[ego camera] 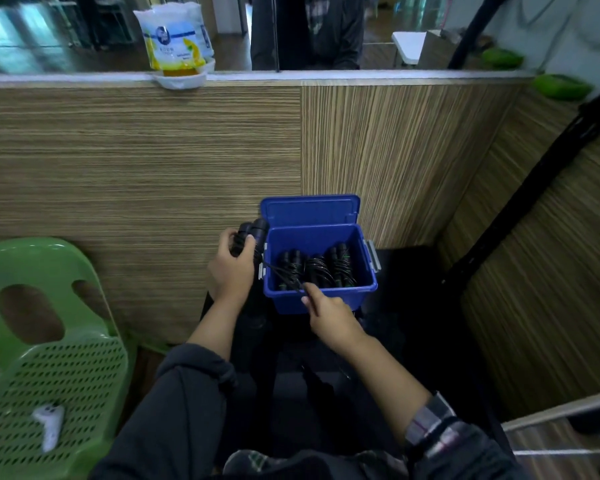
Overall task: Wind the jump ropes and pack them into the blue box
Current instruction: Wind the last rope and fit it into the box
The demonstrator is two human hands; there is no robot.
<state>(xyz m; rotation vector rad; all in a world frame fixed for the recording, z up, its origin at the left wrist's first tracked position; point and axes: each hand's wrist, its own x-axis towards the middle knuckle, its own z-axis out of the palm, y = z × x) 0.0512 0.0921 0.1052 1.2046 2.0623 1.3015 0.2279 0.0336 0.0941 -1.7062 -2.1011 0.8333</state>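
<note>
Wood panelling behind; box (317, 268) is holding several wound ropes (317, 270); I'm gripping handles (250, 237) with left hand (231, 268), right hand (329, 315) pinching cord (281, 275).

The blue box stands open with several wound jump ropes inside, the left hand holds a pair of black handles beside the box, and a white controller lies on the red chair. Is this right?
Not quite: the chair is green, not red, as the head view shows. The rest holds: the blue box stands open with wound jump ropes inside, the left hand holds black handles beside it, and the white controller lies on the seat.
</note>
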